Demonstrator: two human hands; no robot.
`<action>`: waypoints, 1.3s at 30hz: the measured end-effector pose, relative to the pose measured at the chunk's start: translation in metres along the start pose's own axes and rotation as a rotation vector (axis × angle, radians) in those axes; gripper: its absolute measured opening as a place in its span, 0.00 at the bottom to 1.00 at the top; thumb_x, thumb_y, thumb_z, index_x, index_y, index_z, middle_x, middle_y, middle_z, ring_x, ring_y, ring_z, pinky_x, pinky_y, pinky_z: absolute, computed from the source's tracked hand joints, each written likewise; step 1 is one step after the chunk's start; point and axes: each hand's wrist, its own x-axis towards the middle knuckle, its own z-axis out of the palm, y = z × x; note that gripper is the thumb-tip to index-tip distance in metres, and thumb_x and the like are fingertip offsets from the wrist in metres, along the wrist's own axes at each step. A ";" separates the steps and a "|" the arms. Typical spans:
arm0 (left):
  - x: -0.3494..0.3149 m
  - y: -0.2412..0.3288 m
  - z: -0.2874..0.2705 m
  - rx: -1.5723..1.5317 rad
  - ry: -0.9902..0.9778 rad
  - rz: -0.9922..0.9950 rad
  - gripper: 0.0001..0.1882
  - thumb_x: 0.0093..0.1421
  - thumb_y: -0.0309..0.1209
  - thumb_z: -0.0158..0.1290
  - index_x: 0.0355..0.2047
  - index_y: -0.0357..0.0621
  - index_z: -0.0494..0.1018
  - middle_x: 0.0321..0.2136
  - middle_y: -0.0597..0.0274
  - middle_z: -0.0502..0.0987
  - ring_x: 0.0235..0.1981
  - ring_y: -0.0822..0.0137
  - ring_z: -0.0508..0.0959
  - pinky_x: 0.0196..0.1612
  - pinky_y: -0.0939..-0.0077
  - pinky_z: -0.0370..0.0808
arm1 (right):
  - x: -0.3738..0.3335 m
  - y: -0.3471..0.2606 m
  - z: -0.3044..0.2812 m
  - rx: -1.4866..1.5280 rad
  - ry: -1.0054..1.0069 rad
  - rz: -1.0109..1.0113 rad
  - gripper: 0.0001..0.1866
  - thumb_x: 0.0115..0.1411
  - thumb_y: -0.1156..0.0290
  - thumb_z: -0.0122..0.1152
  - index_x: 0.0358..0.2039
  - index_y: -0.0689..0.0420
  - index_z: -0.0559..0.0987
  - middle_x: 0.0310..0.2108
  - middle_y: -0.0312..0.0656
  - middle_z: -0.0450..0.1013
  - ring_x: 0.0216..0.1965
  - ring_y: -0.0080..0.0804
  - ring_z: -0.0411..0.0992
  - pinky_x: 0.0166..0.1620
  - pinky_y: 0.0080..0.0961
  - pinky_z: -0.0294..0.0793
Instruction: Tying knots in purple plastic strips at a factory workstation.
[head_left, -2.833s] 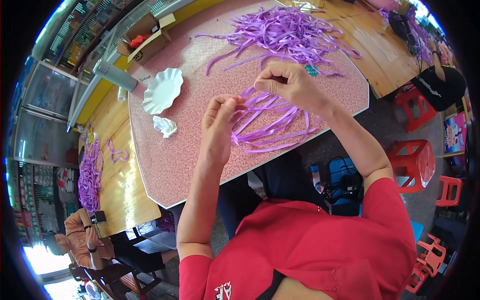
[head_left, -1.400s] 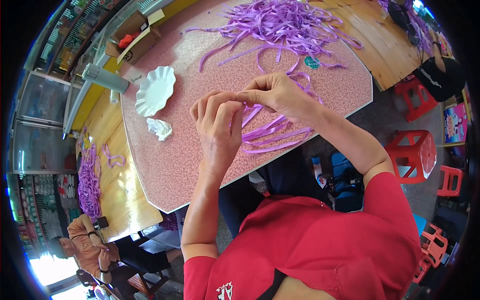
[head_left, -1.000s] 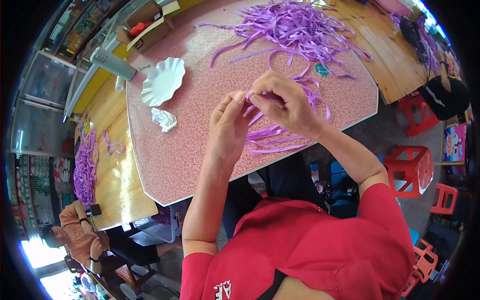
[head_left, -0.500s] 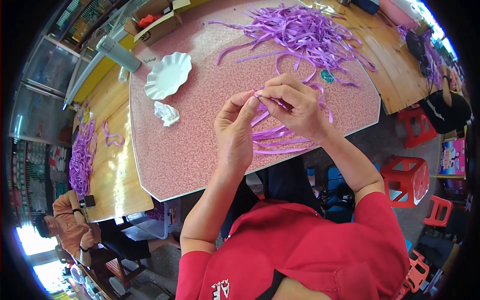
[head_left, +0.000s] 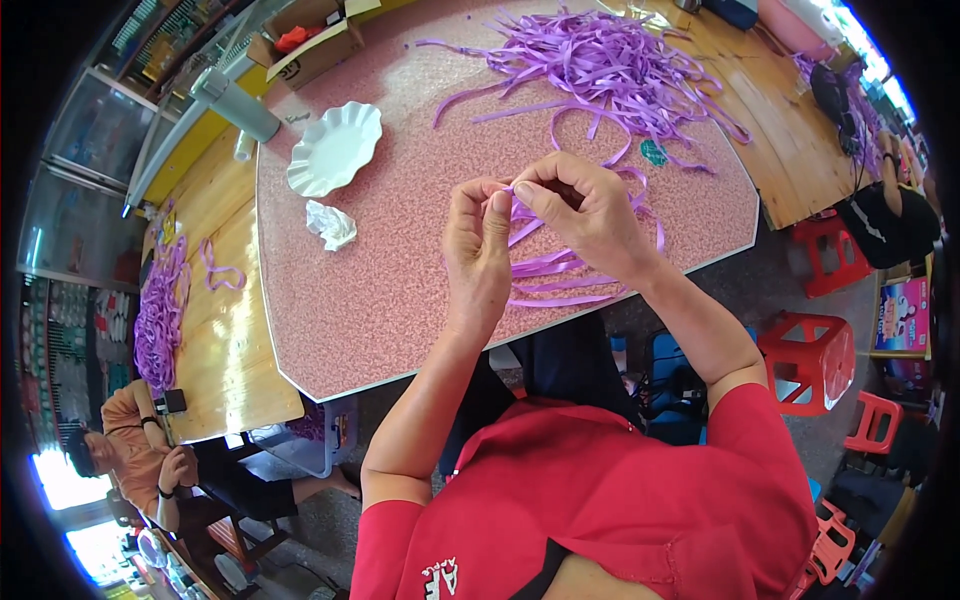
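Observation:
Above the near half of the pink speckled table [head_left: 350, 300], my left hand [head_left: 478, 235] and my right hand [head_left: 585, 212] meet fingertip to fingertip. Each is closed in a pinch on a purple ribbon [head_left: 545, 265], whose small held bit shows between the thumbs. From there the ribbon hangs in loose loops onto the tabletop under my right hand. What exactly sits between the fingertips is mostly hidden. Beyond my hands lies a large tangled heap of purple ribbons [head_left: 610, 70], with one looping strand trailing toward my right hand.
Left of my hands are a white scalloped dish [head_left: 336, 150], a crumpled white tissue [head_left: 330, 226] and a grey-green bottle [head_left: 235, 105]. An open cardboard box [head_left: 315, 45] stands farther back. Another ribbon pile [head_left: 160, 310] lies on the left wooden table, near a seated person. Red stools [head_left: 810, 360] stand at right.
My left hand has turned slightly and shifted right, its fingers curling more around the ribbon. My right thumb has moved up to the pinch. The ribbon heap looks the same.

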 end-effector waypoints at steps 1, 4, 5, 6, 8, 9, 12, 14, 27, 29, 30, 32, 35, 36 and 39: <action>0.000 -0.001 0.000 0.000 0.002 0.001 0.06 0.71 0.30 0.46 0.42 0.40 0.67 0.40 0.65 0.70 0.43 0.77 0.69 0.48 0.80 0.68 | 0.000 0.001 0.001 0.057 -0.011 0.016 0.07 0.65 0.72 0.59 0.39 0.62 0.79 0.29 0.31 0.74 0.28 0.12 0.69 0.30 0.12 0.69; 0.002 -0.007 0.000 0.092 0.030 0.127 0.06 0.70 0.27 0.48 0.43 0.39 0.66 0.42 0.59 0.70 0.45 0.71 0.70 0.50 0.76 0.68 | -0.001 -0.009 0.001 0.279 -0.041 0.163 0.08 0.66 0.69 0.59 0.40 0.60 0.79 0.28 0.30 0.73 0.22 0.09 0.64 0.24 0.10 0.62; 0.004 -0.010 -0.001 0.226 0.072 0.286 0.07 0.68 0.26 0.50 0.44 0.38 0.67 0.42 0.56 0.70 0.46 0.65 0.71 0.51 0.71 0.68 | -0.001 -0.006 0.000 0.280 -0.044 0.162 0.08 0.66 0.69 0.59 0.40 0.60 0.79 0.28 0.30 0.73 0.22 0.09 0.64 0.24 0.10 0.62; 0.006 -0.010 0.001 0.355 0.108 0.442 0.08 0.66 0.24 0.52 0.44 0.38 0.67 0.43 0.53 0.70 0.48 0.60 0.71 0.52 0.67 0.68 | -0.001 -0.003 -0.002 0.432 -0.074 0.233 0.08 0.66 0.69 0.58 0.40 0.59 0.80 0.27 0.29 0.73 0.20 0.09 0.62 0.22 0.09 0.59; 0.010 -0.006 -0.001 0.498 0.120 0.580 0.10 0.63 0.23 0.54 0.44 0.39 0.69 0.43 0.53 0.70 0.48 0.56 0.71 0.53 0.63 0.67 | 0.000 -0.002 -0.004 0.582 -0.103 0.304 0.08 0.67 0.68 0.58 0.40 0.59 0.80 0.27 0.29 0.73 0.18 0.08 0.60 0.20 0.08 0.56; 0.012 -0.002 -0.002 0.644 0.132 0.716 0.11 0.60 0.21 0.56 0.43 0.41 0.70 0.42 0.54 0.71 0.49 0.52 0.71 0.54 0.59 0.66 | 0.000 -0.005 -0.004 0.641 -0.108 0.335 0.08 0.67 0.68 0.58 0.40 0.59 0.80 0.27 0.30 0.74 0.18 0.08 0.60 0.20 0.08 0.56; 0.015 0.006 -0.008 0.952 0.131 0.897 0.14 0.56 0.19 0.59 0.41 0.46 0.73 0.40 0.58 0.73 0.51 0.54 0.71 0.55 0.60 0.65 | 0.003 -0.009 -0.006 0.712 -0.106 0.394 0.08 0.66 0.69 0.59 0.39 0.59 0.81 0.27 0.31 0.74 0.18 0.08 0.60 0.20 0.09 0.56; 0.017 0.009 -0.012 0.982 0.141 0.921 0.13 0.55 0.20 0.60 0.39 0.48 0.73 0.40 0.60 0.73 0.51 0.54 0.71 0.55 0.59 0.64 | 0.005 -0.008 -0.008 0.724 -0.097 0.422 0.07 0.66 0.70 0.60 0.39 0.59 0.81 0.27 0.31 0.75 0.18 0.08 0.60 0.19 0.09 0.56; 0.018 0.005 -0.006 0.918 0.196 0.801 0.16 0.48 0.24 0.60 0.37 0.49 0.69 0.41 0.61 0.71 0.52 0.53 0.68 0.57 0.55 0.58 | 0.013 -0.007 -0.011 0.787 -0.181 0.549 0.09 0.65 0.67 0.60 0.36 0.59 0.81 0.27 0.30 0.72 0.18 0.07 0.59 0.18 0.07 0.54; 0.018 0.001 -0.005 0.849 0.193 0.775 0.15 0.48 0.24 0.59 0.37 0.49 0.70 0.42 0.60 0.71 0.52 0.53 0.68 0.56 0.55 0.59 | 0.014 -0.009 -0.009 0.846 -0.194 0.604 0.09 0.65 0.66 0.60 0.36 0.60 0.80 0.27 0.30 0.72 0.18 0.07 0.58 0.17 0.07 0.53; 0.018 0.000 -0.004 0.777 0.188 0.747 0.15 0.48 0.23 0.59 0.37 0.49 0.71 0.43 0.60 0.71 0.52 0.52 0.68 0.56 0.55 0.59 | 0.014 -0.009 -0.010 0.836 -0.175 0.599 0.09 0.65 0.66 0.60 0.35 0.60 0.80 0.27 0.30 0.72 0.18 0.06 0.58 0.17 0.06 0.53; 0.019 0.002 -0.004 0.849 0.175 0.786 0.14 0.48 0.23 0.59 0.36 0.49 0.72 0.44 0.60 0.72 0.52 0.52 0.68 0.56 0.55 0.59 | 0.014 -0.010 -0.011 0.827 -0.156 0.593 0.09 0.65 0.66 0.60 0.34 0.60 0.80 0.27 0.30 0.72 0.18 0.06 0.58 0.17 0.06 0.53; 0.020 0.003 -0.007 0.950 0.164 0.866 0.14 0.48 0.23 0.59 0.36 0.50 0.75 0.45 0.61 0.72 0.52 0.53 0.69 0.56 0.55 0.59 | 0.014 -0.008 -0.015 0.803 -0.155 0.562 0.10 0.65 0.66 0.60 0.34 0.60 0.80 0.27 0.30 0.72 0.18 0.06 0.58 0.17 0.06 0.53; 0.020 0.004 -0.009 0.983 0.170 0.910 0.13 0.48 0.23 0.60 0.35 0.51 0.75 0.45 0.62 0.72 0.52 0.53 0.69 0.56 0.56 0.59 | 0.015 -0.007 -0.016 0.776 -0.172 0.559 0.09 0.65 0.66 0.60 0.35 0.59 0.80 0.27 0.31 0.72 0.18 0.06 0.58 0.17 0.06 0.53; 0.022 0.004 -0.011 1.011 0.173 0.926 0.14 0.48 0.24 0.61 0.35 0.51 0.75 0.44 0.63 0.73 0.52 0.54 0.69 0.56 0.56 0.59 | 0.016 -0.008 -0.017 0.686 -0.180 0.540 0.09 0.65 0.67 0.60 0.36 0.59 0.80 0.27 0.31 0.73 0.18 0.07 0.59 0.18 0.06 0.54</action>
